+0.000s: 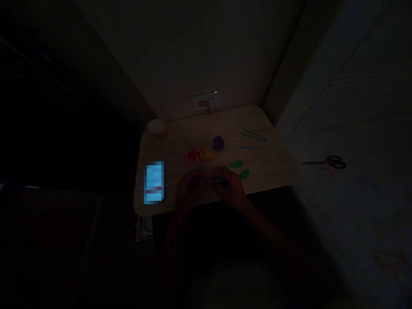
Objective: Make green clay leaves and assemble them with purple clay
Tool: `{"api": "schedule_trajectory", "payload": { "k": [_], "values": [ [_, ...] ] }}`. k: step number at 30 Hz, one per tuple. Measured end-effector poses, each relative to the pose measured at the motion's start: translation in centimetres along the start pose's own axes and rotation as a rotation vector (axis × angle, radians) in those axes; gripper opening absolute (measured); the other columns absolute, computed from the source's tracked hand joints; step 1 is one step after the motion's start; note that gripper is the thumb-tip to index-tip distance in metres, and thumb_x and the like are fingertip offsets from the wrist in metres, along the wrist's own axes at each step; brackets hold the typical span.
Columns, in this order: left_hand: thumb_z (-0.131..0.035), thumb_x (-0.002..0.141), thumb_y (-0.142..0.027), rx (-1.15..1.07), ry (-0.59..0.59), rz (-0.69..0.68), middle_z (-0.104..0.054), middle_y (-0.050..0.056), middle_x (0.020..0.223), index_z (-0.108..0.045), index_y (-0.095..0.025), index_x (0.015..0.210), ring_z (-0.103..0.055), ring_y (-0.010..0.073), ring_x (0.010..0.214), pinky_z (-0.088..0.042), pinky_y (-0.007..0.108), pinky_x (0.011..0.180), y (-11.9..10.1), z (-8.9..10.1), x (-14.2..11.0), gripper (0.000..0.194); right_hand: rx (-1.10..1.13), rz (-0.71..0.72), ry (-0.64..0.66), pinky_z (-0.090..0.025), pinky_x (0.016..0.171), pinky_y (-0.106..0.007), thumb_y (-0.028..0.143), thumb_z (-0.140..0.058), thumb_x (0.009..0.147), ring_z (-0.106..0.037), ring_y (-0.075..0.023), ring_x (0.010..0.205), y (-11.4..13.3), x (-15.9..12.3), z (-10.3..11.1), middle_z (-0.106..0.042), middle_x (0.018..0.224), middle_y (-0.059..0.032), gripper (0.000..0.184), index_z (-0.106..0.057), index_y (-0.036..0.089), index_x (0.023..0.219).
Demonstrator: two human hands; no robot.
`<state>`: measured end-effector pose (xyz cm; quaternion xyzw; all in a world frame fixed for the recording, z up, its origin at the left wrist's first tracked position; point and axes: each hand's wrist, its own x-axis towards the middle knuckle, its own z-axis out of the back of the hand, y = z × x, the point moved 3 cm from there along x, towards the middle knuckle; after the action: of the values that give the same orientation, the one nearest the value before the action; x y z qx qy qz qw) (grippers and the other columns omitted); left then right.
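In dim light, my left hand [188,189] and my right hand [232,186] meet low over the front of a small wooden table. Fingers of both are curled around a bit of green modelling clay [219,180], whose shape is mostly hidden. A thin pale-blue streak shows at my right fingertips; I cannot tell what it is. Right of that hand lie two flat green clay pieces, an oval one [237,164] and a rounder one [245,174]. Beyond the hands sit a red clay shape with finger-like strips [192,156], an orange clay lump [205,153] and a purple clay ball [218,143].
Several thin blue sticks [249,148] lie at the table's right. A lit phone [153,183] rests at the left edge, and a pale round object [156,127] stands at the back left. Scissors [328,162] lie on the pale surface to the right. A wall socket [206,102] is behind.
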<state>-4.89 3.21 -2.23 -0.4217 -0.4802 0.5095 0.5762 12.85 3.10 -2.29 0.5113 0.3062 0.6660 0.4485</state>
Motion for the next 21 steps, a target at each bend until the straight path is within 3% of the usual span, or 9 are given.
{"api": "schedule_trajectory", "payload": {
  "k": [7,13,21],
  "values": [
    [-0.076,0.08,-0.03,0.105,0.018,-0.063,-0.079,0.005,0.086,-0.079,-0.02,0.083,-0.074,0.0213,0.084,-0.058,0.032,0.082,-0.22,0.01,0.16,0.011,0.024,0.014,0.044,-0.05,0.074,-0.032,0.027,-0.069,0.093,-0.065,-0.0207,0.08,0.2,0.09,0.24,-0.07,0.085,-0.0042,0.007,-0.073,0.021,0.092],
    [-0.078,0.078,-0.032,0.118,-0.034,-0.028,-0.079,0.004,0.081,-0.078,-0.02,0.077,-0.072,0.0209,0.079,-0.058,0.031,0.077,0.08,0.34,0.17,0.013,-0.029,0.034,0.077,-0.05,0.073,-0.032,0.033,-0.076,0.089,-0.067,-0.0219,0.082,-0.23,-0.12,-0.32,-0.072,0.087,-0.005,0.013,-0.075,0.021,0.096],
    [-0.077,0.077,-0.032,0.12,-0.037,0.009,-0.077,0.003,0.077,-0.078,-0.02,0.076,-0.07,0.02,0.074,-0.057,0.031,0.073,0.16,0.29,0.19,0.013,-0.038,-0.036,0.099,-0.05,0.072,-0.032,0.034,-0.072,0.092,-0.066,-0.021,0.078,-0.33,-0.08,-0.19,-0.071,0.083,-0.0043,0.013,-0.075,0.022,0.087]
  ]
}}
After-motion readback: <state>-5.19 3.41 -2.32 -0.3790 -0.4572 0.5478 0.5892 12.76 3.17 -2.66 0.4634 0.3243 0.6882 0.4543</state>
